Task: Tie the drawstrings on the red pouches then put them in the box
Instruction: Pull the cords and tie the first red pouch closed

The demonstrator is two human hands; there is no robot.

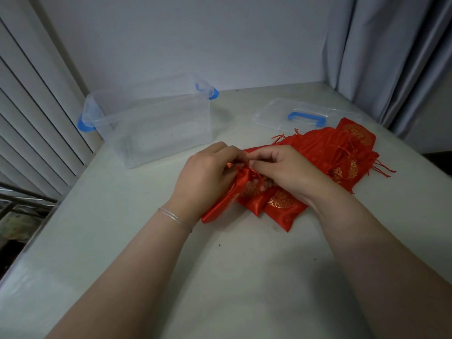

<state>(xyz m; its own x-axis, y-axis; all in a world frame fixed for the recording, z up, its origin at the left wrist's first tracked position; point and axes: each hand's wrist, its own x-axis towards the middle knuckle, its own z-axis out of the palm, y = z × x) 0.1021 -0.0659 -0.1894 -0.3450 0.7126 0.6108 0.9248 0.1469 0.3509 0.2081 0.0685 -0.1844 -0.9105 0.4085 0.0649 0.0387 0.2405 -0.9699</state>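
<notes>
Early stage: left hand [208, 172] and right hand [276, 170] pinch the drawstrings of one red pouch [234, 194] above the tabletop [220, 265] pile [330, 152]; the box [151, 123] apparently holds none.

Glossy satin pouches [315, 152], clear plastic box [156, 123].

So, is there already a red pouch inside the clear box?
No, the clear box holds nothing; every red pouch lies on the table.

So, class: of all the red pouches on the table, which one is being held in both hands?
The pouch nearest the camera, gripped at its neck by the left hand and right hand. The other pouches lie untouched behind.
</notes>
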